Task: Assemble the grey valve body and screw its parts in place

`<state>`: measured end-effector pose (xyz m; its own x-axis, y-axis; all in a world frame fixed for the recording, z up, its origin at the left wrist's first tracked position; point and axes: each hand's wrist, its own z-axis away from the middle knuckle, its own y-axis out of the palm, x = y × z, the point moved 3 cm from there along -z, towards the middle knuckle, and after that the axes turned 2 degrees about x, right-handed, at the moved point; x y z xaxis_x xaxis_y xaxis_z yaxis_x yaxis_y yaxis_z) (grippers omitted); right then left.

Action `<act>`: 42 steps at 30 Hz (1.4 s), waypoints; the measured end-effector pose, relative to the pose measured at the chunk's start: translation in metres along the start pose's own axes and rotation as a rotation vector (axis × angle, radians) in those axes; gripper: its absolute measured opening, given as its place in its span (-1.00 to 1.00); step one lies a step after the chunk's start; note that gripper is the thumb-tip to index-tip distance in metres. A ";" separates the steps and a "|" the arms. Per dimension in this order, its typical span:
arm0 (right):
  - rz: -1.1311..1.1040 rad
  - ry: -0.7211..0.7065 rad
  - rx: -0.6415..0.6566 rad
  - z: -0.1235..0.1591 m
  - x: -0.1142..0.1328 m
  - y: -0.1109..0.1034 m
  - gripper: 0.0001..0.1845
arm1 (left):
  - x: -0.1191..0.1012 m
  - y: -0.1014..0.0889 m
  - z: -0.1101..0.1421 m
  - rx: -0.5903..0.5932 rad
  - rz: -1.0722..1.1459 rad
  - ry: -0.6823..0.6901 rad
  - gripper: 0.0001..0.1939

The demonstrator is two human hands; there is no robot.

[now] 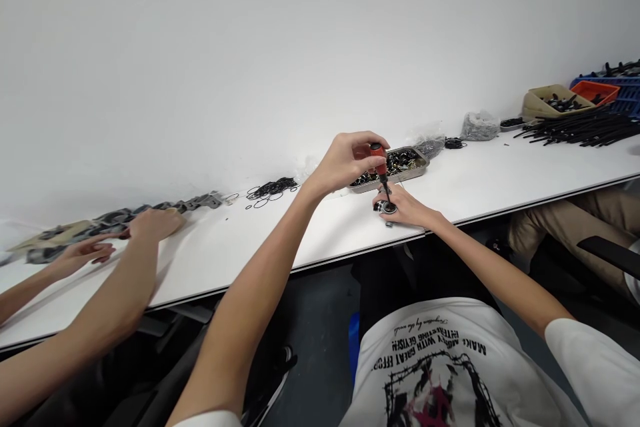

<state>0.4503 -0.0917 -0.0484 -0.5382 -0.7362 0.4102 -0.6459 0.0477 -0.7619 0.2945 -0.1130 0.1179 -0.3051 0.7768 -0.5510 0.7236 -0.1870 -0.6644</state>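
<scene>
My left hand (346, 159) is closed round the red handle of a small screwdriver (380, 165), held upright with its tip pointing down. The tip meets a small round metal part (385, 207) lying on the white table (480, 180). My right hand (407, 207) rests on the table and pinches that part to steady it. Just behind both hands stands a shallow metal tray (419, 167) filled with small dark and brassy pieces.
Black rubber rings (273, 189) lie scattered at the back left. Another person's two hands (120, 237) handle grey parts (165, 207) at the far left. Plastic bags (479, 125), black rods (580, 128), and beige, orange and blue bins (595, 93) sit far right; a seated person's leg (575, 227) shows there.
</scene>
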 end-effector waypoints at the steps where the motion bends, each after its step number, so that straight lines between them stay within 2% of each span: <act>1: -0.002 0.000 -0.001 0.000 0.000 0.000 -0.73 | 0.000 0.000 0.000 -0.001 -0.001 -0.002 -0.80; 13: -0.018 0.009 0.001 0.001 0.000 0.000 -0.73 | 0.001 -0.001 0.001 0.008 -0.028 -0.004 -0.79; 20: -0.043 -0.004 -0.018 0.002 -0.002 0.000 -0.73 | -0.002 -0.007 0.002 -0.044 -0.026 0.013 -0.81; 35: 0.003 -0.003 -0.003 0.001 -0.002 0.001 -0.72 | 0.003 0.005 -0.001 -0.034 0.029 0.001 -0.80; 42: -0.001 0.002 -0.016 0.000 -0.001 0.001 -0.72 | 0.015 0.010 -0.003 -0.092 0.136 -0.016 -0.74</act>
<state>0.4501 -0.0911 -0.0500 -0.5386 -0.7351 0.4119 -0.6548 0.0575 -0.7536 0.2992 -0.1017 0.1043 -0.2099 0.7381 -0.6412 0.8122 -0.2335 -0.5346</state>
